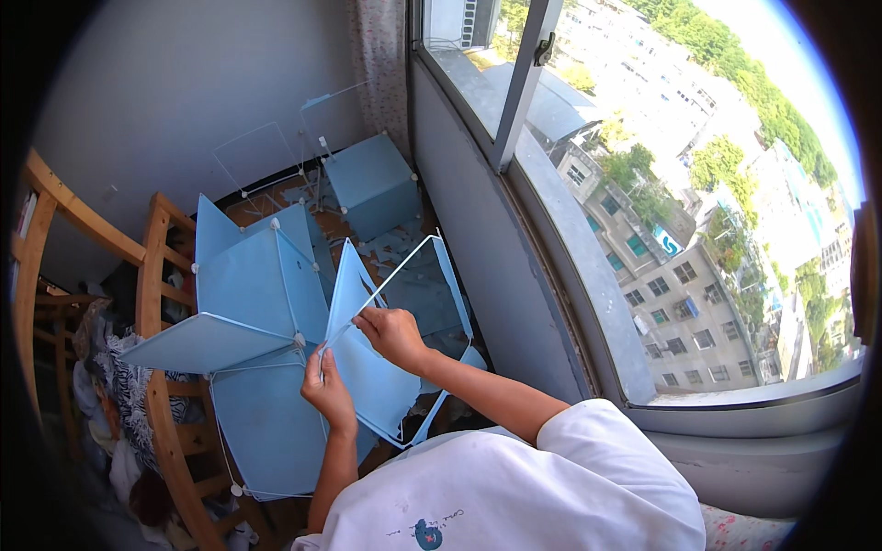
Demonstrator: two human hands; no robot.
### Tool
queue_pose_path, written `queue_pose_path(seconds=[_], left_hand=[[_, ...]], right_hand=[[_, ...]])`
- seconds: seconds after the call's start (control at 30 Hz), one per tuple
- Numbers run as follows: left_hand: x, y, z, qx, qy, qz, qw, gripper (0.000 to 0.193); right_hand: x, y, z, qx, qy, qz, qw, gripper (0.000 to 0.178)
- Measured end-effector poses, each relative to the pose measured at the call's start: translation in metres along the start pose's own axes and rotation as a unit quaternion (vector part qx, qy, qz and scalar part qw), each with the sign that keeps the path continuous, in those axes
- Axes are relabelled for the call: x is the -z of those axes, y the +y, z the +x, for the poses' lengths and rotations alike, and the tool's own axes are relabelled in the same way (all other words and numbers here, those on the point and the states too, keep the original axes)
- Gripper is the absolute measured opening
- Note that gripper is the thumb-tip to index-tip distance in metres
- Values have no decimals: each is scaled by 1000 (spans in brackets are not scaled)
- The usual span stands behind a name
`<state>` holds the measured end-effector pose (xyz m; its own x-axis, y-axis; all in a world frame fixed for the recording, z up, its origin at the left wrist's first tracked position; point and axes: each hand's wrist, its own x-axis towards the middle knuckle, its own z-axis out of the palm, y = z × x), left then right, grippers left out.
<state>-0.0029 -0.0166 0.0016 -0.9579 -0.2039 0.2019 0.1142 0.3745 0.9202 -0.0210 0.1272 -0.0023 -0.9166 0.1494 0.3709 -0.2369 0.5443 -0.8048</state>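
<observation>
A white-shirted shoulder [514, 496] fills the foreground. Ahead of both hands, several blue panels [248, 294] are already joined into a cabinet frame – one cube [367, 184] lies apart beyond. The right hand [393, 335] pinches the loose panel [367, 367]'s wire edge; the left hand [326, 390] clamps its lower edge. That panel remains unattached – the connectors are hard to make out.

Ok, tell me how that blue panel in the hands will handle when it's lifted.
The blue panel is probably light: both hands, left hand and right hand, pinch it by fingertips. Its thin wire edge suggests it stays flat but may flex. Being broad and thin, it could swing or catch neighbouring panels.
</observation>
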Motion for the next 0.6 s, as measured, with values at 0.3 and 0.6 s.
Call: queue_pose_path(seconds=[0.3, 0.6], left_hand=[[-8, -16, 27, 45, 33, -62, 997, 24], [-10, -16, 14, -32, 8, -13, 999, 21]], right_hand=[[-13, 2, -22, -30, -37, -84, 995, 13], [-7, 24, 2, -250, -139, 114, 951, 42]])
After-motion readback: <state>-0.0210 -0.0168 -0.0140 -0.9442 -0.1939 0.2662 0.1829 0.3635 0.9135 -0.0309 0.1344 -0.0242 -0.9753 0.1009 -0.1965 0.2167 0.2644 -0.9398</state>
